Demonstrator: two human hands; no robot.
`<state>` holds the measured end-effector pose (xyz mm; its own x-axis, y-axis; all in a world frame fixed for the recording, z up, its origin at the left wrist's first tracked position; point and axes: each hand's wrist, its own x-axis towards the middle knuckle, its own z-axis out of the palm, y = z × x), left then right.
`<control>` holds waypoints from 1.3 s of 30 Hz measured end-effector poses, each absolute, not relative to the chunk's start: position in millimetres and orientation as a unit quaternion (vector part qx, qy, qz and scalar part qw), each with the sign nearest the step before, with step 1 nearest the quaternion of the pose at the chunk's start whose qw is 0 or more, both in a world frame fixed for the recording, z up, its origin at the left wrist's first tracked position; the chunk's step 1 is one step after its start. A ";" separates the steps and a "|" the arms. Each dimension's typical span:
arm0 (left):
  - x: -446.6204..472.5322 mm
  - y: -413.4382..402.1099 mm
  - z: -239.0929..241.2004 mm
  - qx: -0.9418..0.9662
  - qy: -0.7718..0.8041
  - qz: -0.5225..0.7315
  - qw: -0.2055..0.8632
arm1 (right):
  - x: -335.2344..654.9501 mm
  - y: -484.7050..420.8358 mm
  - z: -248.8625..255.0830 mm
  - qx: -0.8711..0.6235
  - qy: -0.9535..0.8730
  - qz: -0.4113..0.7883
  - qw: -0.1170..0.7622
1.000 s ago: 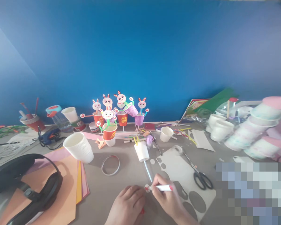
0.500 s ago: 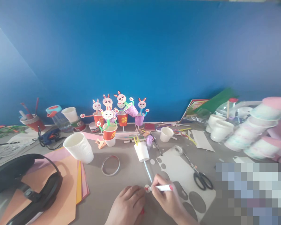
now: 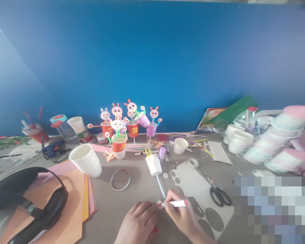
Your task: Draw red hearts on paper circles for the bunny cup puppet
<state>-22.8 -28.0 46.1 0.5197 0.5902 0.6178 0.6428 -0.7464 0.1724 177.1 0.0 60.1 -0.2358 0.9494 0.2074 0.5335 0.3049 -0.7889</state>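
My right hand (image 3: 180, 215) is closed around a white marker with a red end (image 3: 178, 203), its tip touching a small white paper disc (image 3: 160, 204) with red marks. My left hand (image 3: 138, 222) lies beside the disc, fingers curled down on the table next to it; something red shows under its edge. A pale blue stick (image 3: 160, 185) runs from the disc toward a small white cup (image 3: 154, 164) just beyond.
White card with round cut-outs (image 3: 193, 186) and black scissors (image 3: 218, 193) lie to the right. A stack of white cups (image 3: 86, 160), a metal ring (image 3: 120, 179), coloured paper (image 3: 66, 203) and black headphones (image 3: 27, 200) are left. Finished bunny cups (image 3: 128, 123) stand by the blue wall.
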 end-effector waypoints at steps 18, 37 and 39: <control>-24.7 -28.1 42.1 -0.874 -0.353 -0.331 0.034 | 177.7 0.4 57.4 -0.511 -0.727 0.292 0.354; -25.7 -26.4 40.4 -0.875 -0.348 -0.332 0.053 | 176.9 -0.4 56.6 -0.509 -0.727 0.279 0.366; -25.6 -26.2 40.1 -0.876 -0.347 -0.332 0.057 | 176.4 0.0 56.9 -0.510 -0.727 0.279 0.366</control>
